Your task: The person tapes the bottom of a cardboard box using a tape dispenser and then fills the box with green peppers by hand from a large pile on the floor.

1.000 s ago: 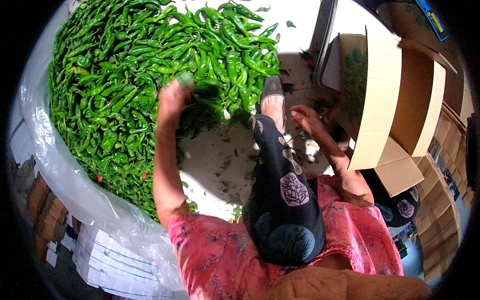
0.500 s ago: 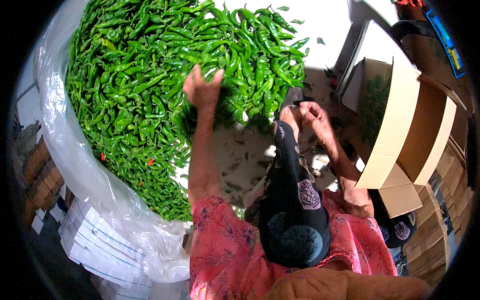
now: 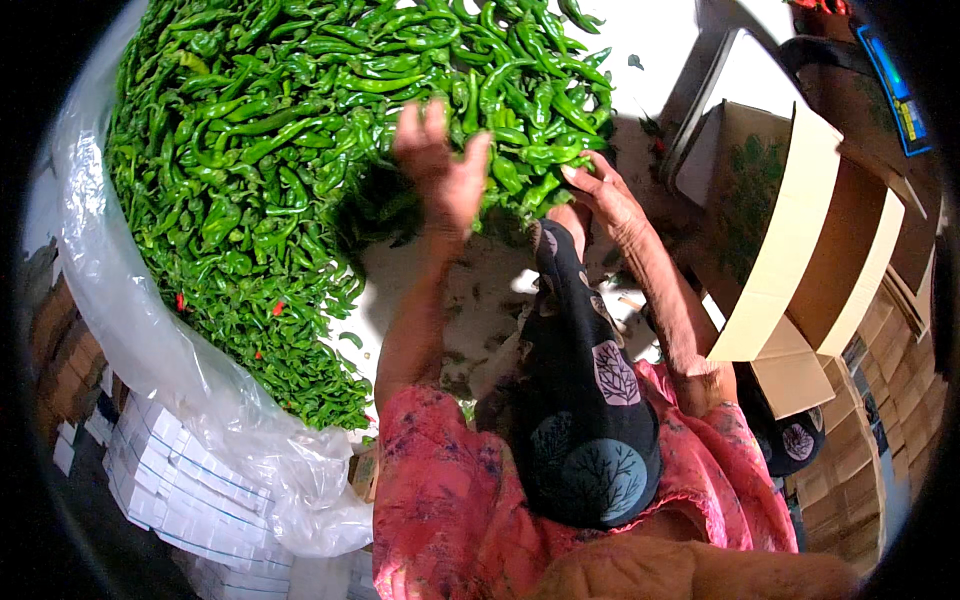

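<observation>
A large heap of long green chili peppers [image 3: 270, 130] covers the white surface ahead of me. My left hand [image 3: 442, 175] hovers over the near edge of the heap, somewhat blurred, with its fingers and thumb spread and nothing in them. At the heap's right edge, beside my foot, my right hand [image 3: 607, 200] has its thumb and forefinger on the end of a green chili pepper [image 3: 552, 155]. Its other fingers are partly hidden behind the hand.
Clear plastic sheeting [image 3: 130, 330] borders the heap on the left. To the right stands an open cardboard box [image 3: 765, 240] with raised flaps. My bent leg in dark patterned cloth [image 3: 590, 400] lies between my arms. White boxes [image 3: 185, 480] are at lower left.
My right hand has moved from my foot up to the chili peppers at the heap's edge. My left hand has shifted right, its fingers still spread.
</observation>
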### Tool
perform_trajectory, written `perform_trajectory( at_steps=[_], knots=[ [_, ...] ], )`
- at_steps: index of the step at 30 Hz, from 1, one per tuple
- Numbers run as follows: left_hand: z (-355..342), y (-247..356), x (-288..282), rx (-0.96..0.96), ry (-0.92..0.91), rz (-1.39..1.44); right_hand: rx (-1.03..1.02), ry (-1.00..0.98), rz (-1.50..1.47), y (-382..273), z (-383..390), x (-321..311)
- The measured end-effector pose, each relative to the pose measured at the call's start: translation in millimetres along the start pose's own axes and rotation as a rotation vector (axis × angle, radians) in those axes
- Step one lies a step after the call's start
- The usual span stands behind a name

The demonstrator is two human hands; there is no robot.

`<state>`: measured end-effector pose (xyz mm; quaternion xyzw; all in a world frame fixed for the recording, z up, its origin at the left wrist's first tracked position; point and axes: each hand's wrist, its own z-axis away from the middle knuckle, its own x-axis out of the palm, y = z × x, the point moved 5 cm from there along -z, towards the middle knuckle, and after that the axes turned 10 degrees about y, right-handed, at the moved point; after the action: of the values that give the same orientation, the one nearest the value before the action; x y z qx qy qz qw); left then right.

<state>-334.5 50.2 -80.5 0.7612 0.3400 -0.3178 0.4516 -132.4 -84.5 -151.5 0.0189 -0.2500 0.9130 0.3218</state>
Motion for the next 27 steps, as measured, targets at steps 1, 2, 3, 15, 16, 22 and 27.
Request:
perform_trajectory(
  at_steps=[1, 2, 3, 15, 16, 22, 27],
  knots=[
    [6.7, -28.7, -1.9, -0.078, 0.017, -0.033, 0.009, 0.006, -0.028, 2.2, 0.3, 1.3],
    [19.9, -64.1, -7.9, -0.107, 0.009, -0.021, 0.028, -0.005, -0.055, 9.4, -1.8, 11.4],
    [28.2, -79.5, -5.1, -0.151, -0.059, -0.002, 0.032, -0.002, -0.081, 10.7, -6.5, 16.2],
    [-41.5, -15.5, 31.7, -0.934, -0.345, 1.043, -0.206, -0.372, -0.441, -95.3, 1.8, 117.0],
    [-38.2, -34.2, 36.7, -1.025, -0.274, 1.105, -0.228, -0.212, -0.335, -97.2, 8.3, 110.5],
    [7.6, -109.4, 1.2, -1.07, -0.09, 0.94, -0.251, 0.357, -0.09, -59.9, -4.1, 7.9],
    [6.3, -109.5, -12.5, -0.983, -0.028, 0.656, -0.377, 0.351, 0.159, -40.7, 7.2, -20.8]
  ],
)
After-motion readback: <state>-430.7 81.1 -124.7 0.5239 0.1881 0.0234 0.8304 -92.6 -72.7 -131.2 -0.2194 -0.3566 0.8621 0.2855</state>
